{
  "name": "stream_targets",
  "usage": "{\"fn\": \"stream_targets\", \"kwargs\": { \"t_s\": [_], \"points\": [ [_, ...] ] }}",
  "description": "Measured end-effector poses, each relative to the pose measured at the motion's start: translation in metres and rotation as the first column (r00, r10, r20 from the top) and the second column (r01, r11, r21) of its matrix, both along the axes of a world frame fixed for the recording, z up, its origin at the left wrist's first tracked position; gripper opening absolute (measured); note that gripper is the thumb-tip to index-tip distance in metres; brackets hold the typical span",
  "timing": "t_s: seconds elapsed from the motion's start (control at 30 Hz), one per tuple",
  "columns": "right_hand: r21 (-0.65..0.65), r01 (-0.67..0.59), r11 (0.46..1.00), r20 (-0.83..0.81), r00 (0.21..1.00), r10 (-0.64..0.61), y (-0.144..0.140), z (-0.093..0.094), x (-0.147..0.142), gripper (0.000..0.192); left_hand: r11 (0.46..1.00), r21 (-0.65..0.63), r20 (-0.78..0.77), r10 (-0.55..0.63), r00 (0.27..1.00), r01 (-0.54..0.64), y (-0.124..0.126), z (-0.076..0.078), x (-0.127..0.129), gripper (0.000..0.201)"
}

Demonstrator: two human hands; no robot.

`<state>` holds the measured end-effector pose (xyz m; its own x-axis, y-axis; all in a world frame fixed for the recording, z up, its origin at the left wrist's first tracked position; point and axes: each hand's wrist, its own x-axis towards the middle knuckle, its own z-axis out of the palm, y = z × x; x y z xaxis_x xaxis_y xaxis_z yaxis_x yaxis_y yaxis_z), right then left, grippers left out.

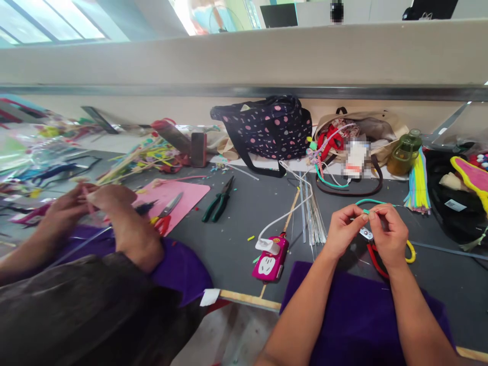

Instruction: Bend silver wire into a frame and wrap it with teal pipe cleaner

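bright light glares through the window [41, 23], blurring the left edge.

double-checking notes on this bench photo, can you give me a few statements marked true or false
1. The person's left hand and right hand pinch a green strip. True.
2. The pliers lie inside the patterned bag. False: the pliers lie on the grey tabletop, in front of the patterned bag.
3. A white plug sits in the magenta power strip. True.
4. The green bottle is left of the patterned bag. False: the green bottle stands to its right.
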<state>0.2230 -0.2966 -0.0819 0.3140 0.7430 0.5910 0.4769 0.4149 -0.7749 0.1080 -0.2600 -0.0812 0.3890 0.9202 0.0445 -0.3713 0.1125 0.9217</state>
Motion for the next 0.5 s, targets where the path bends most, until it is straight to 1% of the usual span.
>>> {"fn": "stream_targets", "kwargs": {
  "t_s": [0.07, 0.17, 0.23, 0.27, 0.33, 0.4, 0.5],
  "points": [
    [0.003, -0.001, 1.0, -0.024, 1.0, 0.001, 0.0006, 0.0, 0.0008, 0.009, 0.996, 0.072, -0.045, 0.049, 0.998, -0.046, 0.0002, 0.0012, -0.0002, 0.031],
    [0.001, 0.0, 1.0, -0.04, 0.999, 0.0, 0.0016, -0.0002, 0.0028, 0.009, 0.975, 0.201, -0.119, 0.122, 0.985, -0.096, -0.0003, 0.0011, 0.0006, 0.024],
    [-0.007, 0.002, 1.0, -0.054, 0.999, -0.003, 0.0022, -0.0007, 0.0038, 0.01, 0.947, 0.291, -0.169, 0.194, 0.966, -0.139, -0.0011, -0.0001, 0.0019, 0.022],
    [-0.013, 0.002, 1.0, -0.064, 0.998, -0.003, 0.0025, -0.001, 0.0041, 0.01, 0.923, 0.345, -0.185, 0.243, 0.952, -0.169, -0.0014, -0.001, 0.0026, 0.023],
    [-0.027, -0.005, 1.0, -0.093, 0.996, 0.002, 0.0029, -0.0015, 0.0043, 0.011, 0.849, 0.475, -0.184, 0.351, 0.918, -0.229, -0.0017, -0.0029, 0.0035, 0.024],
    [-0.046, -0.019, 0.999, -0.13, 0.991, 0.013, 0.0029, -0.0016, 0.0043, 0.013, 0.746, 0.612, -0.158, 0.44, 0.884, -0.262, -0.0014, -0.0046, 0.0035, 0.021],
    [-0.073, -0.037, 0.997, -0.173, 0.985, 0.024, 0.0026, -0.0012, 0.004, 0.015, 0.594, 0.763, -0.141, 0.537, 0.832, -0.254, -0.0006, -0.0066, 0.0023, 0.012]
  ]
}}
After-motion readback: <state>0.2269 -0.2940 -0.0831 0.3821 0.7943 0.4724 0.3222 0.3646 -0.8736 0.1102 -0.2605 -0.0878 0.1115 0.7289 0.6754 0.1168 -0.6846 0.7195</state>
